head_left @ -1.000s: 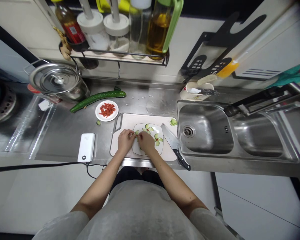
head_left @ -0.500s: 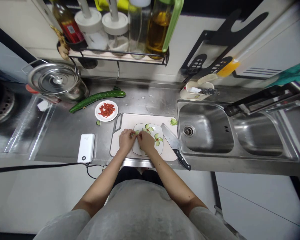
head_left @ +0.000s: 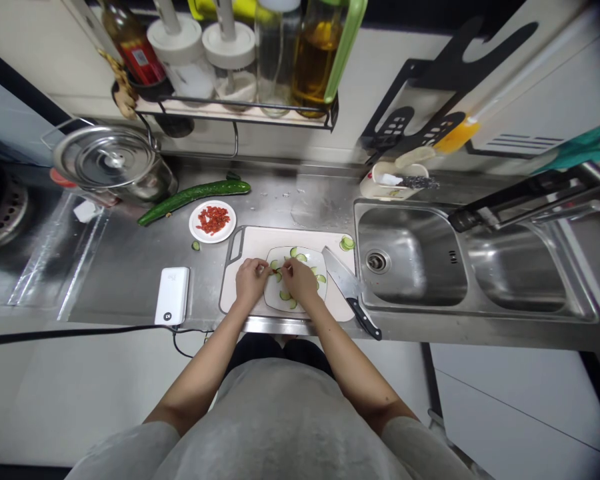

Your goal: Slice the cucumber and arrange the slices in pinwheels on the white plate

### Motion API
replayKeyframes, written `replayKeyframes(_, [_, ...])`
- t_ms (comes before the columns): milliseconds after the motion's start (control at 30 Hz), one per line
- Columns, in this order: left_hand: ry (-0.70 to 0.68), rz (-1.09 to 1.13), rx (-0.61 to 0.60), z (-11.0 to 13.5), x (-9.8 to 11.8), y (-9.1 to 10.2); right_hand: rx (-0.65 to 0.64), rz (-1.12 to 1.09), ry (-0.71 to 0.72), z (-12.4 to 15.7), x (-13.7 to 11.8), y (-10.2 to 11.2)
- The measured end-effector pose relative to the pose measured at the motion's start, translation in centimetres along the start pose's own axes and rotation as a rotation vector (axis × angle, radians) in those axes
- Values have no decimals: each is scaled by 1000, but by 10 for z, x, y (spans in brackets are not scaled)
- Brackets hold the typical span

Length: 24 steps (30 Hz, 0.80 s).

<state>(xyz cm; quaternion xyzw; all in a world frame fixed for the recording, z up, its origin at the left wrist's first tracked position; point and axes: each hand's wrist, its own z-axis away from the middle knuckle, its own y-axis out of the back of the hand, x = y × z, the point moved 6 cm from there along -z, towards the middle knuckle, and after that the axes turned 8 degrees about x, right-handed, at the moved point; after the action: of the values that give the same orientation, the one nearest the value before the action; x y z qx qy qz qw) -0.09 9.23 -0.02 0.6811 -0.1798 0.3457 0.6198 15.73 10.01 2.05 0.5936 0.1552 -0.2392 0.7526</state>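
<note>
Both hands meet over the left side of a white plate, which lies on a pale cutting board. Thumb and fingers of my left hand are pinched at the plate's left rim, with a tiny red bit by the tips. My right hand also pinches, its fingertips just across from the left ones; whatever is in either pinch is too small to name. Thin cucumber slices with green rind are arranged in clusters around the plate, partly hidden under my right hand.
A kitchen knife lies across the board's right side, its handle over the counter edge. Cucumber rounds sit at the board's corner. Beyond are a small dish of red pieces, a whole cucumber, a power bank and a sink.
My right hand has shifted slightly right and up, and its fingertips have parted a little from my left ones. More slices show on the plate between and below the hands.
</note>
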Motion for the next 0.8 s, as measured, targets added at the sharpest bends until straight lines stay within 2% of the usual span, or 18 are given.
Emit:
replayKeyframes(100, [41, 58, 50, -1, -2, 10, 101, -107, -16, 0, 16, 24])
replayKeyframes(200, [110, 155, 103, 1, -11, 23, 255, -199, -28, 5, 44, 56])
replayKeyframes(300, [175, 288, 101, 12, -24, 32, 386, -239, -65, 23, 79, 82])
replayKeyframes(367, [206, 355, 63, 24, -32, 34, 426, -256, -92, 39, 100, 89])
replayKeyframes(467, [247, 430, -52, 46, -39, 30, 381, -248, -113, 65, 122, 81])
replayKeyframes(600, [268, 455, -134, 69, -40, 20, 266, -263, -152, 90, 132, 56])
replayKeyframes(800, [259, 452, -171, 72, -34, 5, 191, -344, -174, 88, 125, 35])
